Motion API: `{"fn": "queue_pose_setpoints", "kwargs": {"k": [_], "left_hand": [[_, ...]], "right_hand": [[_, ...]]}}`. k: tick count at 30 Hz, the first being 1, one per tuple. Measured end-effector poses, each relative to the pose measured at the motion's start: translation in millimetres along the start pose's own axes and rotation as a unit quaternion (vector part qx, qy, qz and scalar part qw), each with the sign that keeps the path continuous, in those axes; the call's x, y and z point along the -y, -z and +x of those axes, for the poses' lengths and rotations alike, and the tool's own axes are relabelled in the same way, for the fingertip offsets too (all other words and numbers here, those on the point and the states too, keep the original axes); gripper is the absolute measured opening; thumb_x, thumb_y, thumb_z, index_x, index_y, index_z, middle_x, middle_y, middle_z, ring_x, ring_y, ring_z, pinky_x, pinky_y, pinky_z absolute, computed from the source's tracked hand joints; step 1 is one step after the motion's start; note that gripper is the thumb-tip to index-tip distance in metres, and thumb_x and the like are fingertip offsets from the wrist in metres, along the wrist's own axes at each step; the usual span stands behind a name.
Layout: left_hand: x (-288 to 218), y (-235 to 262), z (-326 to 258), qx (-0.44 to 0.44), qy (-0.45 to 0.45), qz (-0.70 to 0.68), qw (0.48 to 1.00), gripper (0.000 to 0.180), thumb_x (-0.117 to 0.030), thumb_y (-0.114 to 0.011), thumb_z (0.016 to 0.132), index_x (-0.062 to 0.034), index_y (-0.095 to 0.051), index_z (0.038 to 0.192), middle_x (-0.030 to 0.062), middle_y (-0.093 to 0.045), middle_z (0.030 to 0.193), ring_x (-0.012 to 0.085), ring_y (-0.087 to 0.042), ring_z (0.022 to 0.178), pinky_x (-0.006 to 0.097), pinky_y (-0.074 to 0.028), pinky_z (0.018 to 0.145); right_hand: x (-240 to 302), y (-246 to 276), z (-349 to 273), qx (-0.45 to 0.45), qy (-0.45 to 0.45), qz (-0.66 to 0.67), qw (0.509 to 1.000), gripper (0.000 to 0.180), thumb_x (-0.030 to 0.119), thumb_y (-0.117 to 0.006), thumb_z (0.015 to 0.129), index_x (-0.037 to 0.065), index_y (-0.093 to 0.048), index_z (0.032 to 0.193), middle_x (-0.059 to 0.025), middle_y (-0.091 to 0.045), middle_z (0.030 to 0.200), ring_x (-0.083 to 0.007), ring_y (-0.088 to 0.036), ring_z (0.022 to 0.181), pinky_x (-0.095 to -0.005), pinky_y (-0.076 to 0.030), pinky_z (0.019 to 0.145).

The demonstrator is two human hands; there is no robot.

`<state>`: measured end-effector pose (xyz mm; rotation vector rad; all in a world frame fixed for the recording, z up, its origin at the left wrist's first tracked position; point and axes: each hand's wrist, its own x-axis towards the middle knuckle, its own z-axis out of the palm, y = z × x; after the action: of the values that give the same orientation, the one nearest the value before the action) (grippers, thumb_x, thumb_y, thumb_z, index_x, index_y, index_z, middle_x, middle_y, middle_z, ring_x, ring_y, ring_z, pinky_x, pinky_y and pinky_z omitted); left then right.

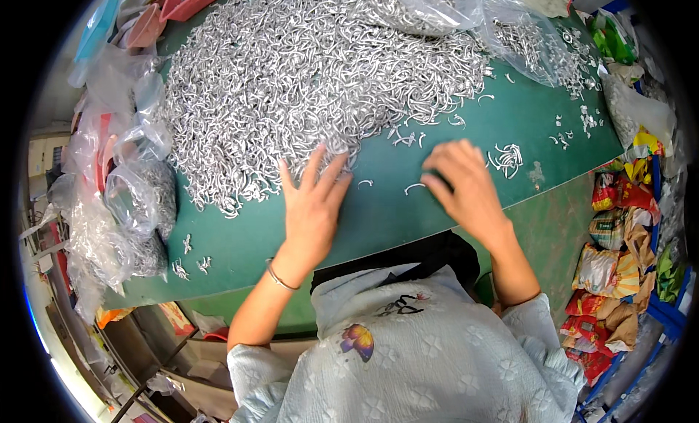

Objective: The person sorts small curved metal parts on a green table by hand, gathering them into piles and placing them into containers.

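Note:
A broad heap of small, curved silver metal pieces (291,73) covers much of the green table (393,219). My left hand (313,204) rests at the heap's near edge, fingers spread and fingertips on the pieces. To its right, my right hand (466,183) hovers low over the table, slightly blurred. Its fingers are bent, with the thumb apart from them. Just beside that thumb lies one curved metal piece (413,188). Another single piece (365,183) lies between my hands. Right of my right hand is a small separate cluster of curved pieces (506,160).
Clear plastic bags of metal pieces (142,197) crowd the table's left end. More bags (520,44) lie at the far right, near small scraps (588,120). A red tray (191,1) stands far left. Colourful sacks (608,270) are stacked beyond the table's right edge.

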<state>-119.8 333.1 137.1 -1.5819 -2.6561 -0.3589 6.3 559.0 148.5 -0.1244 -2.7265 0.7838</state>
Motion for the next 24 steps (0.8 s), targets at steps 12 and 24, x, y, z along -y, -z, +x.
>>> {"fn": "queue_pose_setpoints", "kwargs": {"k": [12, 24], "left_hand": [[60.6, 2.5, 0.8, -0.084, 0.042, 0.027, 0.995, 0.039, 0.008, -0.054, 0.077, -0.0154, -0.069, 0.105, 0.0115, -0.042, 0.148, 0.0398, -0.037, 0.136, 0.069, -0.023, 0.109], [2.6, 12.5, -16.3, -0.102, 0.057, -0.163, 0.98, 0.038, 0.009, -0.057, 0.082, -0.0038, -0.063, 0.117, 0.0165, -0.05, 0.136, 0.0384, -0.046, 0.128, 0.049, -0.03, 0.112]], "right_hand": [[-1.6, -3.2, 0.9, 0.073, 0.055, 0.001, 0.996, 0.025, 0.01, -0.071, 0.08, 0.004, -0.065, 0.104, -0.0092, -0.058, 0.121, -0.0301, -0.053, 0.113, -0.0409, -0.04, 0.096], [7.0, -34.6, 32.2, -0.018, 0.015, -0.076, 0.997, 0.012, 0.008, -0.072, 0.078, 0.005, -0.063, 0.086, -0.0058, -0.059, 0.092, -0.0254, -0.053, 0.093, -0.0368, -0.038, 0.079]]}}
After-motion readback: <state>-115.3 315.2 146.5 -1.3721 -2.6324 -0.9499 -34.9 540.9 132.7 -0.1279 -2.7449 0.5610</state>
